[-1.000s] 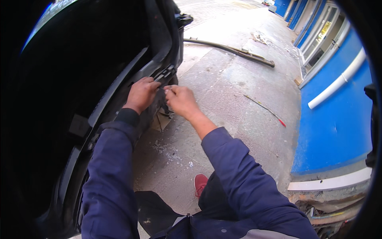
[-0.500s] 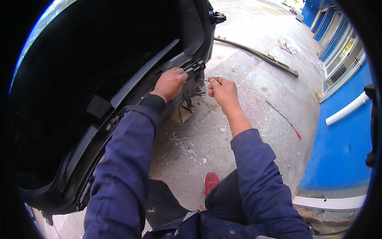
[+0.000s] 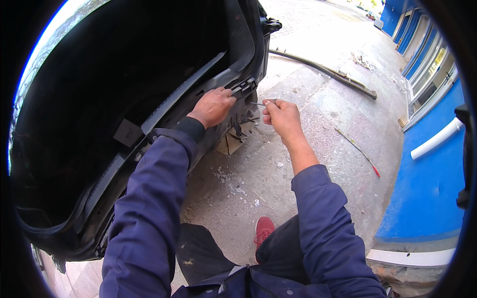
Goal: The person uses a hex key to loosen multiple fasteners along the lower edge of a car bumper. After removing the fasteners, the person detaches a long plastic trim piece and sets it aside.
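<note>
The open rear of a dark car body (image 3: 164, 116) fills the left side, with its bumper cover off the lower edge. My left hand (image 3: 213, 107) is closed over a black plastic bracket (image 3: 243, 89) along that edge, its fingertips partly hidden. Just right of it, my right hand (image 3: 282, 119) pinches a thin metal rod-like tool (image 3: 257, 104) between thumb and fingers. The tool's tip points left toward the body's corner below the bracket; whether it touches is too small to tell.
A long dark strip (image 3: 328, 72) lies on the concrete ahead. A thin rod with a red end (image 3: 365, 158) lies to the right. Cardboard (image 3: 229, 144) and white crumbs (image 3: 231, 181) are under the car's edge. A blue wall (image 3: 427, 193) with a white pipe (image 3: 437, 139) bounds the right.
The view has shifted slightly. Both hands stay at nearly the same place by the bracket, and the tool in my right hand has tilted a little.
</note>
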`<state>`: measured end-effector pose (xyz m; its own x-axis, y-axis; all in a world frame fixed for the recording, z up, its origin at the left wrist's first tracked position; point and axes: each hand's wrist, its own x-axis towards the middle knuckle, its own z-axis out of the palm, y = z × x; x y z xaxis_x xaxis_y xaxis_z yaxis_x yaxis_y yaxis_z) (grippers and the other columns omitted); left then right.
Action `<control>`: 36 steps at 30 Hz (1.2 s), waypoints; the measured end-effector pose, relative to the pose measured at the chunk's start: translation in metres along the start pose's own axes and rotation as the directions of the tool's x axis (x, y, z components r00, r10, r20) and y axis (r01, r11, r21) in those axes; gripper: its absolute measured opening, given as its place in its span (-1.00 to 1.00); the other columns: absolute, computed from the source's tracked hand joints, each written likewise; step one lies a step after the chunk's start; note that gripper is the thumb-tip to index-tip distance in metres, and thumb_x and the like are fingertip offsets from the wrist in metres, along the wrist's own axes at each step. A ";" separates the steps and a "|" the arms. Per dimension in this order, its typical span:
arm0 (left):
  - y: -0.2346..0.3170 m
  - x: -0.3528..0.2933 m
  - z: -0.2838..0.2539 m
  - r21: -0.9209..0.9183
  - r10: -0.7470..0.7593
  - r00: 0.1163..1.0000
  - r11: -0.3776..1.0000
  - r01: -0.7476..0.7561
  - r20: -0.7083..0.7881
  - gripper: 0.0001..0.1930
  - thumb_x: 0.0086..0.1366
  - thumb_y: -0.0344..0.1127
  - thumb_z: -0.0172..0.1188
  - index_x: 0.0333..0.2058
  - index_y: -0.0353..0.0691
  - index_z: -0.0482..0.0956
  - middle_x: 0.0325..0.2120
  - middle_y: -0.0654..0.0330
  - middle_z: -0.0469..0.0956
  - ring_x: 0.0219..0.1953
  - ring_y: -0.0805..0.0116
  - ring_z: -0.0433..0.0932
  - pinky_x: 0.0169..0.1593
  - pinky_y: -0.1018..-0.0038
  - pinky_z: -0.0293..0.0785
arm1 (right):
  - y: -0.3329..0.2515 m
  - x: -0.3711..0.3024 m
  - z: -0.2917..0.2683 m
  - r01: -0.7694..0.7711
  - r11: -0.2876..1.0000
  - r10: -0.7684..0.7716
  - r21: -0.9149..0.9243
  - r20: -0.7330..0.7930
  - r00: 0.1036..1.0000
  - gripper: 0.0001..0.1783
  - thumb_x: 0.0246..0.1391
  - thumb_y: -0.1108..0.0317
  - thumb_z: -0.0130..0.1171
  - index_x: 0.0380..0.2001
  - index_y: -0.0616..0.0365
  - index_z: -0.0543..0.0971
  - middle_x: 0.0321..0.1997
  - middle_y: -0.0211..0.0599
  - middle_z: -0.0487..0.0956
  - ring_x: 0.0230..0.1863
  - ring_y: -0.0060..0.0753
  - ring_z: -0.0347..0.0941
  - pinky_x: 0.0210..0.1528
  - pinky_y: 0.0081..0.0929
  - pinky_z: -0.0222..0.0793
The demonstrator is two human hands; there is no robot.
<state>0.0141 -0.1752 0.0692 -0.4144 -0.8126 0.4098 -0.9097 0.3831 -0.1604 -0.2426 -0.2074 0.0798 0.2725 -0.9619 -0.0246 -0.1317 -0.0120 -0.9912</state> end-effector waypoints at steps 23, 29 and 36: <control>0.002 0.012 0.002 0.236 0.143 0.987 0.959 -0.156 0.069 -0.93 0.30 -0.39 0.19 -0.29 -0.22 0.58 -0.28 0.14 0.61 -0.12 0.17 0.65 -0.05 0.29 0.66 | 0.011 0.005 -0.028 -0.002 0.999 0.003 0.046 -0.023 1.000 -0.65 0.41 0.27 0.25 -0.01 0.37 0.76 -0.30 -0.29 0.70 -0.41 -0.54 0.59 -0.29 -0.50 0.62; 0.006 0.015 0.002 0.384 0.178 0.979 0.901 -0.203 0.099 -0.93 0.29 -0.37 0.22 -0.32 -0.23 0.59 -0.36 0.15 0.60 -0.22 0.22 0.68 -0.17 0.38 0.66 | 0.010 0.002 -0.025 -0.016 0.999 0.017 0.049 -0.006 1.000 -0.67 0.40 0.28 0.25 -0.05 0.38 0.77 -0.34 -0.27 0.71 -0.45 -0.56 0.58 -0.33 -0.51 0.60; 0.010 0.019 -0.001 0.409 0.179 0.979 0.889 -0.203 0.097 -0.91 0.30 -0.35 0.24 -0.32 -0.25 0.62 -0.41 0.16 0.61 -0.29 0.24 0.68 -0.23 0.37 0.66 | 0.009 0.001 -0.017 -0.026 0.999 0.025 0.035 0.025 0.999 -0.67 0.41 0.28 0.24 -0.03 0.35 0.76 -0.32 -0.32 0.69 -0.44 -0.56 0.56 -0.32 -0.51 0.58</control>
<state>-0.0033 -0.1864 0.0762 -0.5713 -0.7694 0.2858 -0.7359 0.3259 -0.5935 -0.2600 -0.2131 0.0735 0.2927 -0.9548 -0.0522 -0.1049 0.0222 -0.9942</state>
